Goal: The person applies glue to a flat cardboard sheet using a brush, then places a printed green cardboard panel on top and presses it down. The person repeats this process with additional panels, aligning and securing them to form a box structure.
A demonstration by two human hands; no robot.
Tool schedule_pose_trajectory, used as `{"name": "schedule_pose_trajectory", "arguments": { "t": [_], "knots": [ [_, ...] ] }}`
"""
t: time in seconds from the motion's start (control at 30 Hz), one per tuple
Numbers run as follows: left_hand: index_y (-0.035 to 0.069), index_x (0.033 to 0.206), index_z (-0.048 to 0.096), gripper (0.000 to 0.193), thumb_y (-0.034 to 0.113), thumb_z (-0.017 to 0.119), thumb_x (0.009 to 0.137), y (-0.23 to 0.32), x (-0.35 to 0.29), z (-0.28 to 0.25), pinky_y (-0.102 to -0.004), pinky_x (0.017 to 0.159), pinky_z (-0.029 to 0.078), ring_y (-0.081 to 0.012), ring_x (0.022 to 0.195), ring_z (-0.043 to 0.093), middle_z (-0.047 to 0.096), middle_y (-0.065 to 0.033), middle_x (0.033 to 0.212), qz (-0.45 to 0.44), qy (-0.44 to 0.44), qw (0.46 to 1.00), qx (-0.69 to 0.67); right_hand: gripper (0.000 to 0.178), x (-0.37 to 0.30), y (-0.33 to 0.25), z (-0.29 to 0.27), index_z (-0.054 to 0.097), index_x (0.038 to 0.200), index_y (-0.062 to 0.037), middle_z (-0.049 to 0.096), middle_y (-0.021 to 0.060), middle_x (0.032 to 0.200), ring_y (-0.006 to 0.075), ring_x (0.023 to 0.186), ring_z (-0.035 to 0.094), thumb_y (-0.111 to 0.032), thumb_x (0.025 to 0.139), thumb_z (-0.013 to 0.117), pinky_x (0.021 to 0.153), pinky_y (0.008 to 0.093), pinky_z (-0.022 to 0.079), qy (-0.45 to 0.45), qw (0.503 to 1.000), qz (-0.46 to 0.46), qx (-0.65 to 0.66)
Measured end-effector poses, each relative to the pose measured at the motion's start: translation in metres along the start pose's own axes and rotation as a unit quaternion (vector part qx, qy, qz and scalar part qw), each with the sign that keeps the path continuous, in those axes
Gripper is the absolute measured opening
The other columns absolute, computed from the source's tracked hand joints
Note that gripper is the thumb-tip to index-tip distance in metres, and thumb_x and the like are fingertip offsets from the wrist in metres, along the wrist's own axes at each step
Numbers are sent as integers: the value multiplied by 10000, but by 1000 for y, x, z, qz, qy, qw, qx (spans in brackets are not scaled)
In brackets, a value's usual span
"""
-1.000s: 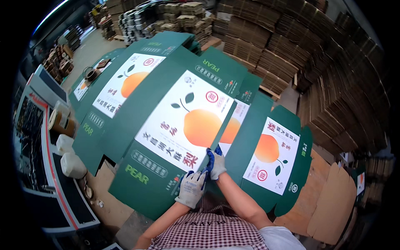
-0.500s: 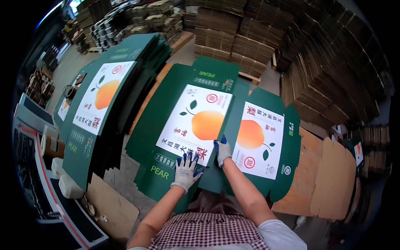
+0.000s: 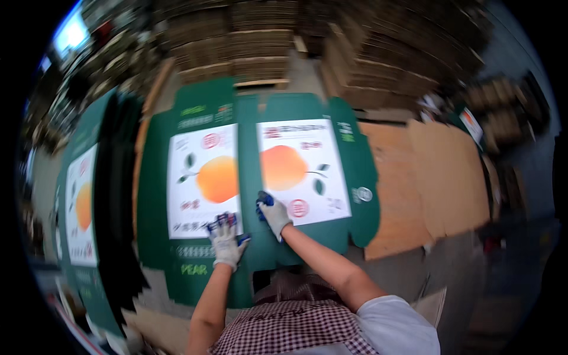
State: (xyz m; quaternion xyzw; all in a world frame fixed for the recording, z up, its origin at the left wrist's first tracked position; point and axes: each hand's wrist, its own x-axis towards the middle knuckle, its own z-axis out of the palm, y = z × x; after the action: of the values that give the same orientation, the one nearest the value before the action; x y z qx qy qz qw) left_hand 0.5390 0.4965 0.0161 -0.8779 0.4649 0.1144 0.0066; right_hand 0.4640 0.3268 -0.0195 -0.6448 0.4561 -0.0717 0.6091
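A flat green carton blank with two white panels, each printed with an orange-yellow pear, lies spread before me. My left hand, in a whitish glove with blue fingertips, rests palm down with fingers spread over the lower edge of the left white panel. My right hand, gloved alike, touches the blank at the strip between the panels, beside the lower left of the right panel. Its fingers look bent and drawn together; what is under them, if anything, is hidden.
To the left stands a stack of similar green blanks. A brown cardboard sheet lies on a wooden board at the right. Tall piles of brown cardboard rise at the back. Much of the picture is blurred.
The view has swung to the right, so the blank and stack sit further left. My right hand has shifted slightly toward the right panel, its fingers more bent; the left stays near the same spot.
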Motion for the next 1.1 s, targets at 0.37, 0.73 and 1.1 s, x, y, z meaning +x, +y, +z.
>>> {"name": "schedule_pose_trajectory", "arguments": {
  "t": [0.37, 0.73, 1.1],
  "knots": [
    [126, 1313, 326, 720, 264, 636, 679, -28, 8, 11, -480, 1041, 106, -351, 1293, 139, 194, -128, 1400, -66, 0, 998, -2, 419, -108, 145, -318, 497, 1134, -75, 551, 159, 1050, 306, 971, 525, -277, 771, 551, 813, 395, 426, 509, 829, 90, -214],
    [81, 1227, 424, 572, 185, 631, 704, -65, 23, 7, -400, 1029, 221, -332, 1261, 237, 285, -127, 1367, -95, 0, 992, -86, 353, -112, 171, -416, 556, 1005, -116, 522, 97, 1075, 268, 1022, 475, -390, 789, 510, 835, 437, 382, 408, 776, 277, -393],
    [87, 1253, 392, 593, 223, 628, 727, -43, 16, 7, -424, 1024, 215, -347, 1265, 214, 282, -153, 1356, -143, -7, 988, -57, 463, -208, 186, -354, 567, 1015, -100, 562, 155, 1039, 302, 1012, 504, -439, 703, 611, 828, 403, 405, 515, 753, 308, -270]
  ]
}}
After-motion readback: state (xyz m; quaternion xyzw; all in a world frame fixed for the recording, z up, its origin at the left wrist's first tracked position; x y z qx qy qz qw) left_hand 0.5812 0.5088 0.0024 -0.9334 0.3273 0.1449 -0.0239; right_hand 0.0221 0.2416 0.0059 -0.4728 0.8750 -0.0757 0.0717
